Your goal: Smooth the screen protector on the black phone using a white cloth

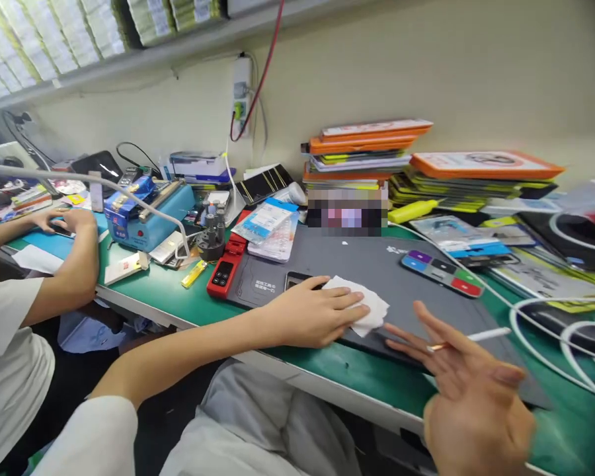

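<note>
A white wipe (364,303) is lying crumpled on the dark grey work mat (377,264), near the mat's front edge, and it is partly covering a dark phone (297,279) whose top corner is showing just behind your fingers. Your left hand (315,311) is pressing flat on the wipe, fingers stretched out and close together, pinning it rather than gripping it. Your right hand (471,390) is hovering well apart from the left, above the front edge of the green bench (327,360), fingers spread wide, with a thin white stick (476,336), like a cigarette, pinched between two of them.

On the mat behind the wipe, a small tray of coloured blocks (441,272) is lying to the right, and a red device (227,266) is sitting at the mat's left edge. Stacks of orange and yellow packets (367,149) are piling up against the wall. White cables (540,317) are looping across the bench on the right. To the left, another person's hand (64,218) is resting on the bench beside a blue machine (146,215).
</note>
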A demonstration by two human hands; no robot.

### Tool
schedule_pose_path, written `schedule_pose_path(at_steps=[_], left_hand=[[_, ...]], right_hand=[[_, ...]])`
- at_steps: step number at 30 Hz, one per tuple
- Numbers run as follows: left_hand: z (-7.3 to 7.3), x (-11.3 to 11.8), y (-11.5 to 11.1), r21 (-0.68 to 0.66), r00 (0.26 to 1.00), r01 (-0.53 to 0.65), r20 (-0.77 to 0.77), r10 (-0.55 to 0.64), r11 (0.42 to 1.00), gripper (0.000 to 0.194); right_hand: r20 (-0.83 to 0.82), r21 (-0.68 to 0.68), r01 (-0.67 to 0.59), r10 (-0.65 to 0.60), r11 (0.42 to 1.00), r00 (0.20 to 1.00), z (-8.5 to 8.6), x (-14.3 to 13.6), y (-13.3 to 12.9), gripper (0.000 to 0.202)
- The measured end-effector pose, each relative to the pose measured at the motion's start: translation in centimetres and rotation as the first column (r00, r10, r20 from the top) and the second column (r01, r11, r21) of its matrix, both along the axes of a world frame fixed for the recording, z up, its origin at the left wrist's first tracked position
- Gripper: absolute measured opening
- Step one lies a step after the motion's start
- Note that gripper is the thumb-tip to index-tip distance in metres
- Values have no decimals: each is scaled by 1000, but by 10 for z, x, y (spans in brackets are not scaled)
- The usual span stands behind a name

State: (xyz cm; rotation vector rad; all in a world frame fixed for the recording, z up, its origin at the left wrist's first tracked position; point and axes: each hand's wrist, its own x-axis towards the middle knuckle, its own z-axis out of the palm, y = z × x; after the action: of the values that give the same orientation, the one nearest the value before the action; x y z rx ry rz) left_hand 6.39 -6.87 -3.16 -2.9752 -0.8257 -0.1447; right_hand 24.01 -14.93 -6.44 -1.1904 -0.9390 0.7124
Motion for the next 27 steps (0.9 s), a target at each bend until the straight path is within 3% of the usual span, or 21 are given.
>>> schedule_pose_path(at_steps=[6, 12, 15, 20, 24, 27], left_hand=[[-1, -28, -9, -13, 985, 13, 170, -11, 1000, 42], [-1, -52, 12, -14, 976, -3, 218, 6, 1000, 46], [4, -45, 26, -27, 986, 24, 167, -19, 999, 46], [8, -10, 41, -46, 992, 91, 94, -87, 995, 48], [8, 11, 46, -41, 979, 165, 128, -159, 985, 50], [5, 12, 54, 5, 967, 199, 160, -197, 980, 52]], right_hand=[[48, 10, -1, 1, 1000, 999, -7, 6, 6, 74], [85, 37, -55, 52, 998, 995, -8, 11, 5, 62], [68, 55, -72, 68, 996, 995, -9, 12, 5, 60], [26, 86, -63, 61, 994, 998, -10, 12, 8, 56], [44, 114, -92, 87, 989, 995, -8, 13, 9, 53], [71, 134, -102, 93, 986, 993, -7, 16, 15, 52]])
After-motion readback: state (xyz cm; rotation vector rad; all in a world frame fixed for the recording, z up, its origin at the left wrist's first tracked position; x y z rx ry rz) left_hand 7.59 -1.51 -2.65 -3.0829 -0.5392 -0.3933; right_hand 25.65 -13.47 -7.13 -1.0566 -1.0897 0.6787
